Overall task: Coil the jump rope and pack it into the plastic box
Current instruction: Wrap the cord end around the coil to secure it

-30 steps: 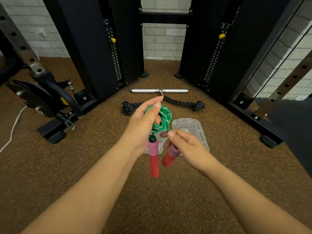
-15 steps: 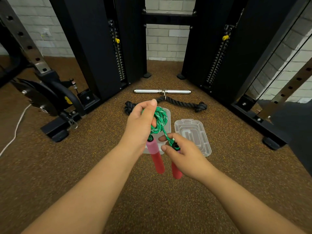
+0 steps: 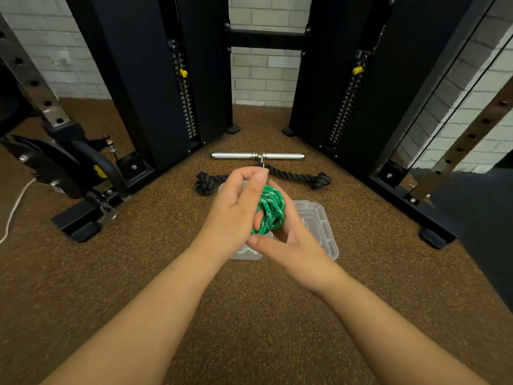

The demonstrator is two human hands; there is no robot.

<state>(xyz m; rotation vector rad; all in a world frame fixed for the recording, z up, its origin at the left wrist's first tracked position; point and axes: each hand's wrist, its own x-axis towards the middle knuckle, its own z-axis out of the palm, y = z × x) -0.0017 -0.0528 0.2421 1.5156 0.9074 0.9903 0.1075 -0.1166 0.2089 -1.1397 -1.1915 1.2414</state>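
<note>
The green jump rope [image 3: 270, 211] is bundled into a tight coil, held above the floor between both hands. My left hand [image 3: 236, 209] grips the coil from the left, fingers curled over its top. My right hand [image 3: 288, 243] cups it from below and the right, thumb lying across the front. The red handles are hidden behind my hands. Directly under the hands sits the clear plastic box [image 3: 244, 254], mostly covered. Its clear lid [image 3: 319, 226] lies flat on the floor just to the right.
A black knotted rope attachment [image 3: 299, 175] and a chrome bar [image 3: 258, 155] lie on the brown floor beyond the box. Black weight-machine columns [image 3: 155, 87] stand left and right. A machine foot [image 3: 75, 223] sits at the left.
The red handles hung below my hands before and are now out of sight. My right hand has come up from its handle to cup the coil, and both hands moved forward over the box.
</note>
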